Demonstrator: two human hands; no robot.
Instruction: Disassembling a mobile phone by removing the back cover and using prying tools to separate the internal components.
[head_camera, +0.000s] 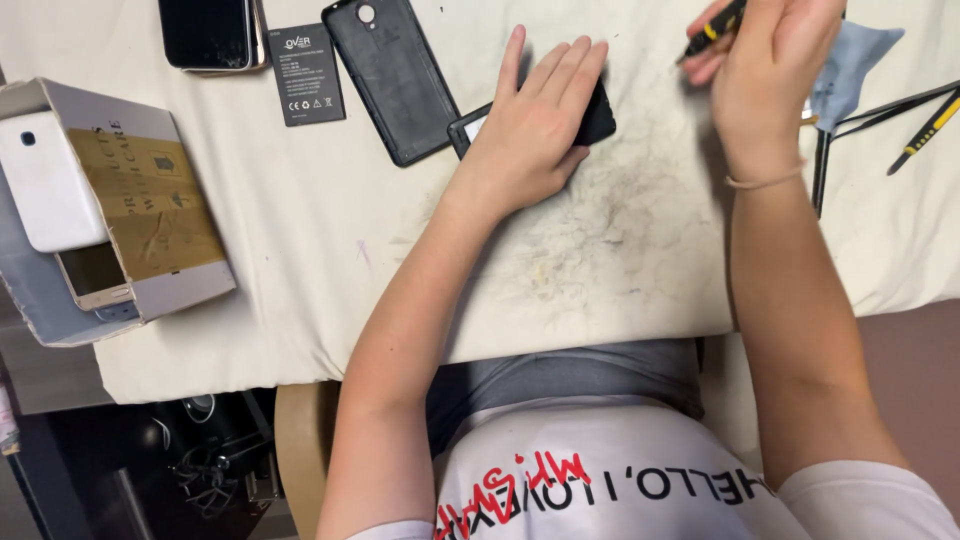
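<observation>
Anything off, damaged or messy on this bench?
Yes. The white cloth is grimy with a dark smudged patch in front of the left hand, which presses on a black phone. A back cover and a battery lie loose nearby. The right hand grips a yellow-black screwdriver.

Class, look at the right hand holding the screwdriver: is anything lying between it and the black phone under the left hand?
Nothing visible does. The right hand grips the yellow-and-black screwdriver just right of the black phone; only bare, stained cloth separates them. The left hand covers most of the phone.

Battery (306, 74) left of back cover (392, 78)
</observation>
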